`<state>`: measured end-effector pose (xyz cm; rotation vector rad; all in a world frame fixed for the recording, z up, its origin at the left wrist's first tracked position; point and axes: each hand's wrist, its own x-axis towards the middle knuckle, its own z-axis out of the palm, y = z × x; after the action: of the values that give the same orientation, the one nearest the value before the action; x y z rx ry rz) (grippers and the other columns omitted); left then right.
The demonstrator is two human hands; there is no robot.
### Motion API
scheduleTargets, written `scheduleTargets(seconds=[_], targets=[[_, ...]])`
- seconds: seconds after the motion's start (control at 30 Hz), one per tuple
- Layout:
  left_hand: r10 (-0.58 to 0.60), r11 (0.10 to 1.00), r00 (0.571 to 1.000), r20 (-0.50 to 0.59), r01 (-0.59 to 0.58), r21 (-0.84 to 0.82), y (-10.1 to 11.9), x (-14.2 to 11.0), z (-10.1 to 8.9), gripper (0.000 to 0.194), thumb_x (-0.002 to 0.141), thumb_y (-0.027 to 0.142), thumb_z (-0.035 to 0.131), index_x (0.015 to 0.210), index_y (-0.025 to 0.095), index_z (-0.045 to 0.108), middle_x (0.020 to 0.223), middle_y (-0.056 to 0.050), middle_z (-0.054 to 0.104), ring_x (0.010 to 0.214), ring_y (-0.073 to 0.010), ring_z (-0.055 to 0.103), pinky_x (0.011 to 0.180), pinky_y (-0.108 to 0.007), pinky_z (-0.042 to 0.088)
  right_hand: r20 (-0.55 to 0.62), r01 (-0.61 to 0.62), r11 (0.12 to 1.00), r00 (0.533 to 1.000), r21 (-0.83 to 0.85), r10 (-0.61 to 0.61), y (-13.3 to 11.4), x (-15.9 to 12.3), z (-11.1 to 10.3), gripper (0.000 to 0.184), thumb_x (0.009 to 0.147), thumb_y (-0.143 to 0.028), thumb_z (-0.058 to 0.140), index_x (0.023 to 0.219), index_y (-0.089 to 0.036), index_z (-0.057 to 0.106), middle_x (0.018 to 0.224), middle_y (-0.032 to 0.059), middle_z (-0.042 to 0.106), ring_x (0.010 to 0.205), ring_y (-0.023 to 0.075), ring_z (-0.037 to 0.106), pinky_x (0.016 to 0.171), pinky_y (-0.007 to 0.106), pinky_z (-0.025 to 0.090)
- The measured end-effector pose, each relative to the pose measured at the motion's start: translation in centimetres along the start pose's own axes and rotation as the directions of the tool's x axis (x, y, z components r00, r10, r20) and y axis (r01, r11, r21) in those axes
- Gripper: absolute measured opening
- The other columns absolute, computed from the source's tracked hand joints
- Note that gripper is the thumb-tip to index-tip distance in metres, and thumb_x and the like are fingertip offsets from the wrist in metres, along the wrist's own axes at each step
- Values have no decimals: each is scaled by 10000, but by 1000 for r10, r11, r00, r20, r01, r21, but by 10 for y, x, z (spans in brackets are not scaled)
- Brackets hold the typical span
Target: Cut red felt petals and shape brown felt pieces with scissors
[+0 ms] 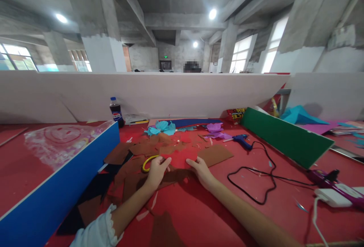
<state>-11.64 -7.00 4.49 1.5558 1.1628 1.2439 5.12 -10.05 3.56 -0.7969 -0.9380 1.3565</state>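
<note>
A piece of red paper (180, 159) is stretched between my two hands over the table. My left hand (156, 172) pinches its left edge between thumb and fingers. At the opposite edge, my right hand (201, 170) grips it the same way. The paper's outline is hard to make out against the red table. Beside my left hand shows a yellow scissor-like handle (146, 164), with the rest hidden by the hand. Brown paper scraps (133, 178) lie under and around my hands, and a larger brown sheet (217, 155) sits just beyond my right hand.
A blue glue gun (242, 141) with a looping black cord (257, 200) lies to the right. A blue board (71, 175) and a green board (284, 137) stand at the sides. A cola bottle (116, 112), blue paper flowers (161, 127) and purple paper (214, 128) are farther back.
</note>
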Motion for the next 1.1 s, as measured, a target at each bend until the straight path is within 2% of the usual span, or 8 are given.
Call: scheduleTargets(seconds=[0.2, 0.4, 0.57, 0.87, 1.0, 1.1], targets=[[-13, 1000, 1000, 4, 13, -13, 6, -3, 1, 356, 670, 422, 564, 446, 170, 449, 387, 42, 449, 395, -83, 428, 438, -195, 318, 121, -62, 991, 991, 121, 48, 0, -5, 6, 335, 606, -312, 695, 895, -164, 610, 927, 85, 663, 858, 236, 616, 732, 343, 472], [-27, 999, 1000, 9, 27, -37, 7, -4, 2, 364, 638, 452, 584, 445, 170, 459, 392, 31, 481, 400, -94, 451, 447, -205, 338, 105, -88, 993, 991, 79, 79, 2, -6, 5, 393, 600, -354, 698, 926, -161, 594, 984, 91, 648, 902, 243, 602, 721, 342, 484], [-33, 998, 999, 11, 34, -57, 3, -3, 4, 342, 631, 438, 591, 467, 167, 463, 407, 27, 500, 413, -99, 470, 455, -206, 359, 113, -68, 993, 992, 98, 57, 4, -5, 4, 339, 633, -325, 678, 916, -165, 583, 954, 83, 655, 853, 236, 617, 727, 356, 483], [-47, 996, 999, 23, 49, -77, 2, 0, 1, 292, 639, 416, 580, 539, 158, 490, 419, 43, 490, 400, -81, 442, 425, -183, 332, 48, -35, 998, 998, 56, 32, 6, -1, 4, 337, 611, -343, 680, 887, -175, 584, 854, 48, 672, 738, 229, 638, 680, 358, 494], [-62, 990, 997, 40, 66, -121, 4, 3, -3, 264, 642, 392, 573, 557, 164, 470, 484, 40, 525, 405, -65, 423, 412, -168, 314, -35, -32, 999, 999, -16, 32, 3, 3, 1, 311, 577, -359, 693, 803, -173, 587, 739, 26, 667, 629, 224, 636, 627, 353, 499], [-80, 988, 996, 39, 84, -128, 5, 8, -8, 267, 643, 401, 563, 553, 170, 465, 447, 56, 487, 374, -62, 388, 396, -168, 291, -121, -41, 995, 992, -93, 30, 2, 6, -3, 296, 552, -376, 704, 721, -170, 576, 616, 9, 636, 572, 223, 627, 605, 357, 497]])
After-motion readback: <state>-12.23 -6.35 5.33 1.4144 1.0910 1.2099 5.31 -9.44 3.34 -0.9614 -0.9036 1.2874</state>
